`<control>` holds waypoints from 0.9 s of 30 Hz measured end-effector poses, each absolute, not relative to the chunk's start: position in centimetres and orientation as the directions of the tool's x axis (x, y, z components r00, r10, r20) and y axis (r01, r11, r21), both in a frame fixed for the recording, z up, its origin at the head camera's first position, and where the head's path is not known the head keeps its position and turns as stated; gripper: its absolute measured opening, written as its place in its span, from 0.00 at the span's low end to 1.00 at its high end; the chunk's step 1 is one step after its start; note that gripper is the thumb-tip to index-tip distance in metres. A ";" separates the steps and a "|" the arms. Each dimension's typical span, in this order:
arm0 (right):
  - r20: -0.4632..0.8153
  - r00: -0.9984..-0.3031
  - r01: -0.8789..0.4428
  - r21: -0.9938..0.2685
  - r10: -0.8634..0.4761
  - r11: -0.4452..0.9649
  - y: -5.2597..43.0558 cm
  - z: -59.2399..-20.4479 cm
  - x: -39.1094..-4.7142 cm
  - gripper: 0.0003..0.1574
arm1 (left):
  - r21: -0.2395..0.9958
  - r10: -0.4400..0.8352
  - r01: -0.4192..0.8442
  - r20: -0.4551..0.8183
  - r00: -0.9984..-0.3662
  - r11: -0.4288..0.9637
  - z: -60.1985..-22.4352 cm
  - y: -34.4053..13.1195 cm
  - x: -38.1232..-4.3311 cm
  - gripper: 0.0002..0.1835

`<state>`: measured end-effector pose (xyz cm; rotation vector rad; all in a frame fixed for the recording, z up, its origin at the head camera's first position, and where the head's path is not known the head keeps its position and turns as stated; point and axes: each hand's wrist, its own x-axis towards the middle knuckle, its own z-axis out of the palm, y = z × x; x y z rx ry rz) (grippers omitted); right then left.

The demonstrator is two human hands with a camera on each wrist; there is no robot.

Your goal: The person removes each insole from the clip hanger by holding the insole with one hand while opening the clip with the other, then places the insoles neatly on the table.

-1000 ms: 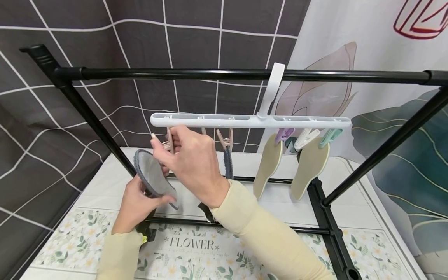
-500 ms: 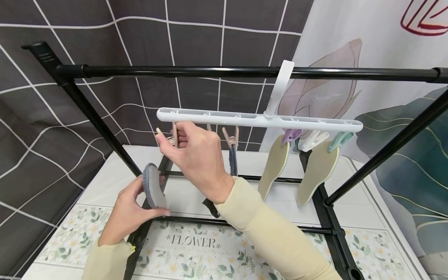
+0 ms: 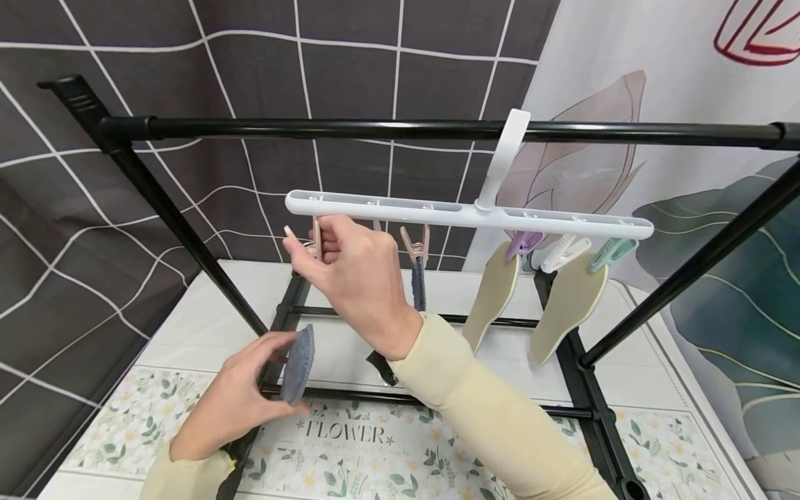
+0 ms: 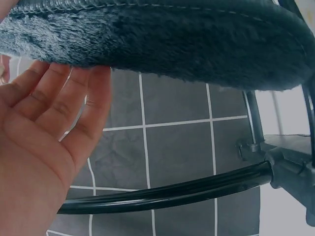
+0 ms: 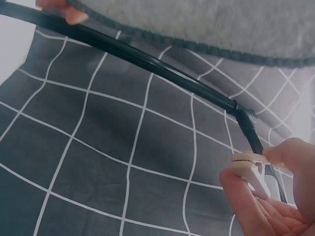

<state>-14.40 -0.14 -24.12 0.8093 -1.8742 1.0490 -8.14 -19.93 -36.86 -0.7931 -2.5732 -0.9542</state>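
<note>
My left hand [image 3: 231, 389] pinches a blue-grey fleece insole [image 3: 298, 364] between thumb and fingers, low at the left of the rack. In the left wrist view the fingertips lie against its fuzzy face [image 4: 206, 46]; the right wrist view shows its flat grey face [image 5: 211, 24]. Up at the left end of a white hanger [image 3: 387, 208], my right hand [image 3: 362, 278] pinches a pinkish clothes peg [image 5: 253, 172]. Another fleece insole [image 3: 418, 285] hangs from a similar peg [image 3: 417, 243], partly behind the right wrist.
Two beige insoles [image 3: 490, 298] hang at right from a purple peg [image 3: 523, 243] and a green peg [image 3: 614, 253], with a white peg [image 3: 565, 253] between. The hanger hooks over a black rack's top bar [image 3: 325, 130]. The rack stands on a flower-print surface [image 3: 350, 458].
My left hand has lowered the insole and turned it, so its fuzzy side faces the head camera instead of the flat grey side. My right hand keeps pinching the peg; the hanger sits slightly farther right.
</note>
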 end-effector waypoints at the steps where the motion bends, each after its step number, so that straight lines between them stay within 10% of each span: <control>1: 0.878 -0.458 -0.821 -0.357 -0.140 0.446 -0.1 -24.1 -14.5 0.14 | 0.515 0.399 0.581 0.427 -0.811 0.630 -36.9 -19.9 -8.0 0.52; 27: 0.864 -0.485 -0.800 -0.375 -0.136 0.468 0.4 -24.0 -14.5 0.13 | 0.484 0.529 0.612 0.314 -0.789 0.625 -40.1 -17.3 -6.8 0.47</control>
